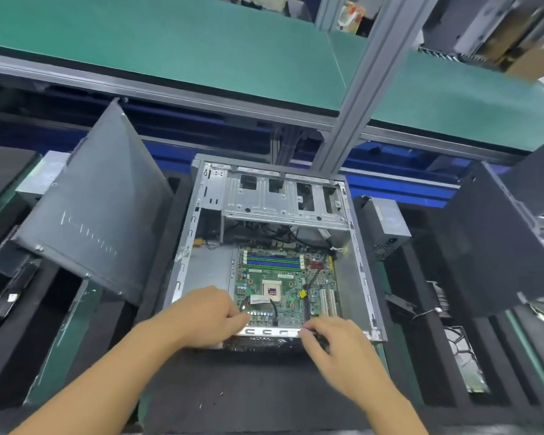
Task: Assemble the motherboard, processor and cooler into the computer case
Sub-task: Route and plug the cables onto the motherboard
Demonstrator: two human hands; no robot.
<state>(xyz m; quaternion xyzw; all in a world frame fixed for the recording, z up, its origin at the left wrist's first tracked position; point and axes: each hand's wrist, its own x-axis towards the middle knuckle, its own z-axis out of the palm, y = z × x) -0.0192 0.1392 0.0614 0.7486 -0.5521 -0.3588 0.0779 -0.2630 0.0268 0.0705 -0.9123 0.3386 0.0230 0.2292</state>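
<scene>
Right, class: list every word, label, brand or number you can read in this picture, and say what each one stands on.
Nothing here can be quoted with certainty.
On the grey metal side panel: faint pale lettering, too blurred to read.
On the grey power supply box: a printed label, too small to read.
On the green motherboard: fine white printing, too small to read.
On the white tag on a black cable: blurred, unreadable.

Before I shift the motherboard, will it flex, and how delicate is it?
Probably stiff: the motherboard lies flat in the case. Likely fragile: its socket and small capacitors stand exposed. The black cables lying across it may drag or snag.
</scene>
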